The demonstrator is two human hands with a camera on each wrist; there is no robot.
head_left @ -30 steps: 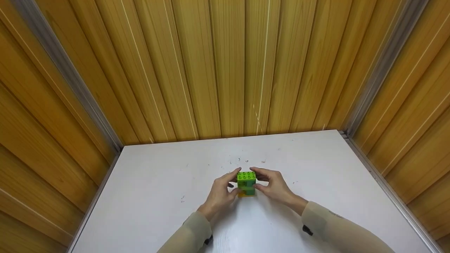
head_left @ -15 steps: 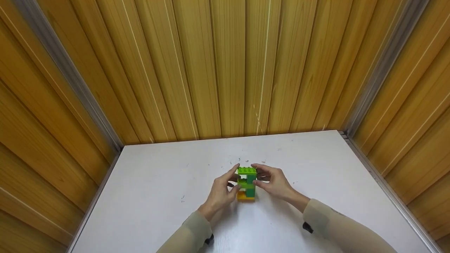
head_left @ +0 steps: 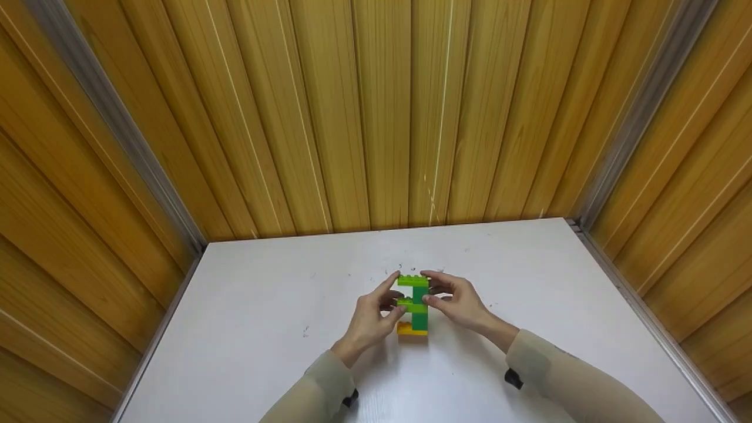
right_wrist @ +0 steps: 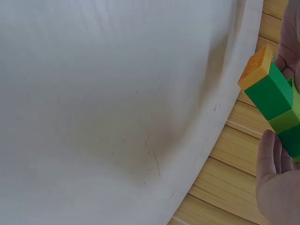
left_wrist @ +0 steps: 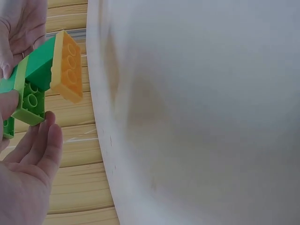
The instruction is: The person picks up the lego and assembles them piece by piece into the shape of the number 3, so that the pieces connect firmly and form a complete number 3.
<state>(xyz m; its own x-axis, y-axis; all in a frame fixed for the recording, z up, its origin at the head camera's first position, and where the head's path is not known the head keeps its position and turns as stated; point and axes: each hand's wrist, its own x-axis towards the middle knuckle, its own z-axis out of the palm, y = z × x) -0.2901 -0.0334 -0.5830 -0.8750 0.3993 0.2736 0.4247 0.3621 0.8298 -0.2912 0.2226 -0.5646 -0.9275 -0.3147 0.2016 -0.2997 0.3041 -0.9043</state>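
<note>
Between my two hands is a stack of toy building bricks (head_left: 420, 321), held up off the white table. An orange plate (left_wrist: 66, 68) forms its bottom, with studless rings showing underneath. Above that come a dark green brick (right_wrist: 270, 96), a lime green layer (right_wrist: 284, 121), a second dark green brick and a lime green top (head_left: 412, 281). The green bricks line the right side, leaving gaps at the left. My left hand (head_left: 368, 323) pinches the stack's left side, thumb at the middle lime layer. My right hand (head_left: 461, 302) pinches the upper dark green brick from the right.
A white table (head_left: 258, 329) with small dark marks extends on all sides beneath the hands. Wood-patterned panels (head_left: 376, 117) enclose it at the back and sides, joined by grey metal corner posts (head_left: 126, 111).
The stack has tilted in my hands: its studded top has turned away and risen, and its front side with the gaps now faces me. Both hands keep their hold, with fingertips slightly higher.
</note>
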